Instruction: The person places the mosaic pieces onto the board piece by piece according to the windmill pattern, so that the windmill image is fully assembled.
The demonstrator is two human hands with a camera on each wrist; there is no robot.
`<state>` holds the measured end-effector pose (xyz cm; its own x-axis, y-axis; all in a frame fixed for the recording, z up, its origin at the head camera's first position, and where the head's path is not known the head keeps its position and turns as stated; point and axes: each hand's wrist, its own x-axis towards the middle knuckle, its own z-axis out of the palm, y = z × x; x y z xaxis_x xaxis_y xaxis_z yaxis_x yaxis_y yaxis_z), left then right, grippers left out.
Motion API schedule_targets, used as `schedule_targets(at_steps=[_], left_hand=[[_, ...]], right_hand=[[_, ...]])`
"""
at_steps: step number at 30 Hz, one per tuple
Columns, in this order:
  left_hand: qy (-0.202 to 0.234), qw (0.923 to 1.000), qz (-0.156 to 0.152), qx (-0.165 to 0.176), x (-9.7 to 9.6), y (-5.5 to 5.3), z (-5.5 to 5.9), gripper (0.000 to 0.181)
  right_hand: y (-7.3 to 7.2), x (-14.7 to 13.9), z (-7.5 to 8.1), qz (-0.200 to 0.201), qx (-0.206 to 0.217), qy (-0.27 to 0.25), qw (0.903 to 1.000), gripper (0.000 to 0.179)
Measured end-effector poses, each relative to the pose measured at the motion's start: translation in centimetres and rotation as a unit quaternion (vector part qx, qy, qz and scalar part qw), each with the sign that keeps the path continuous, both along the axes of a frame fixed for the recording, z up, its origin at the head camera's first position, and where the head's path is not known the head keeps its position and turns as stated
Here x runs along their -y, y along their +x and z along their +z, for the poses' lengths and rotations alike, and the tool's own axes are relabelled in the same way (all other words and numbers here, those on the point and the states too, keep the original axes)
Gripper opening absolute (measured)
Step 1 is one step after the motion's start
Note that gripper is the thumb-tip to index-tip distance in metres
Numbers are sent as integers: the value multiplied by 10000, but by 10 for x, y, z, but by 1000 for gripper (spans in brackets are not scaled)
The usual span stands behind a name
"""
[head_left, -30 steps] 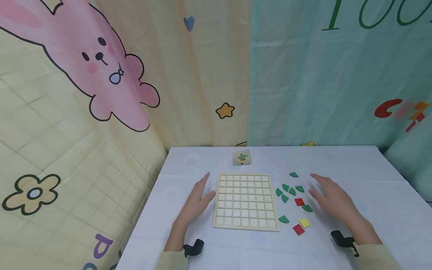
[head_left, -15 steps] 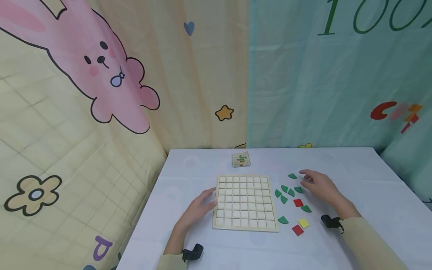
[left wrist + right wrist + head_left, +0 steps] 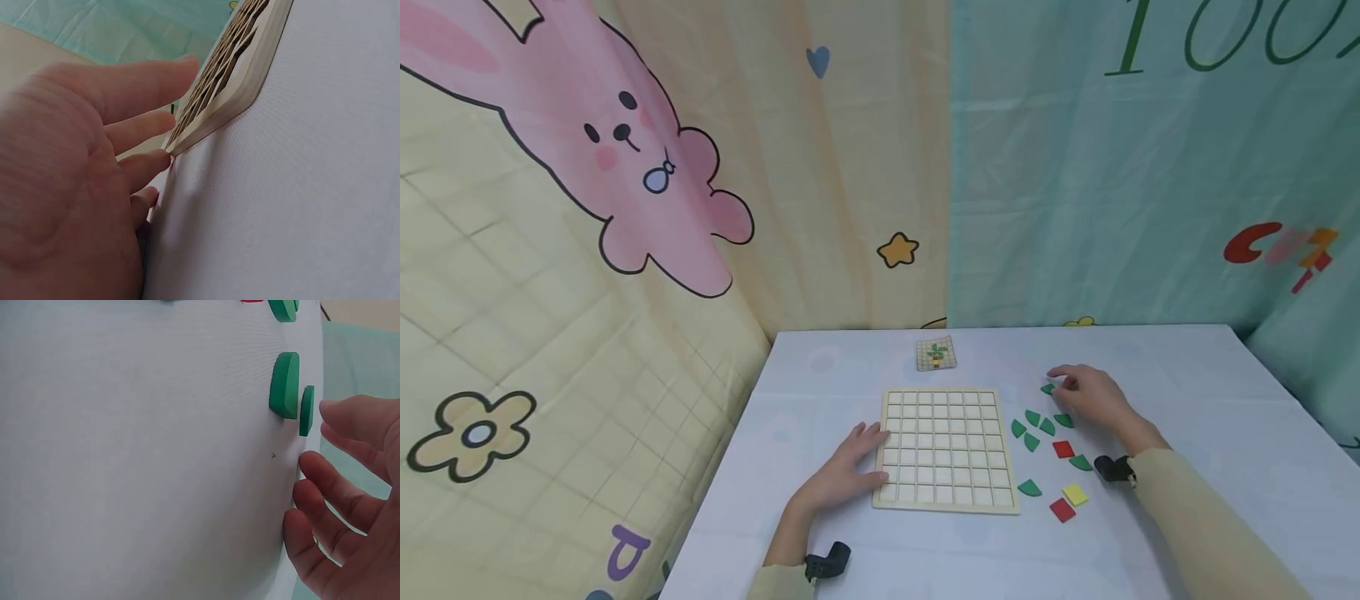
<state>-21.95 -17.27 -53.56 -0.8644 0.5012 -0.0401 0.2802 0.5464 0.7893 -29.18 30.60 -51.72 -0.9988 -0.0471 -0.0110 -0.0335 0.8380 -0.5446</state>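
Note:
A square wooden grid board lies on the white table. My left hand is at its left edge, fingertips and thumb overlapping the rim in the head view. In the left wrist view the fingers extend toward the board's corner. My right hand reaches over the farthest green quarter-round piece, thumb and forefinger beside it. In the right wrist view a gap shows between the thumb and the nearest green piece; the other fingers are loosely bent.
Several other green pieces, two red squares and a yellow square lie right of the board. Behind the board is a small pattern card. Printed curtains hang beyond the table's far edge.
My right hand has moved left and away from me to the farthest green piece. My left hand has come right, onto the board's left edge. The pieces lie as before.

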Motion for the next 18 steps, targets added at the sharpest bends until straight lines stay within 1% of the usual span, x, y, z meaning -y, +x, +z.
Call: schedule_targets(at_steps=[2,7,10,13,16,18], left_hand=[[-30,9999,-88,-89,1,0,0,75],[-190,9994,-290,-97,5,1,-1,87],[-391,9979,-489,-148,8,3,0,98],[-617,9960,-618,-209,9,5,2,108],[-859,9942,-622,-203,8,7,4,113],[-936,9937,-590,-189,7,8,4,115]], right_hand=[[-3,0,-2,-15,-29,-6,10000,38],[-4,4,-3,-66,-151,26,9999,32],[-2,5,-1,-131,-188,29,9997,28],[-2,6,0,-146,-187,-15,9997,26],[-3,7,1,-131,-156,-81,9998,23],[-5,7,3,-122,-140,-130,9997,21]])
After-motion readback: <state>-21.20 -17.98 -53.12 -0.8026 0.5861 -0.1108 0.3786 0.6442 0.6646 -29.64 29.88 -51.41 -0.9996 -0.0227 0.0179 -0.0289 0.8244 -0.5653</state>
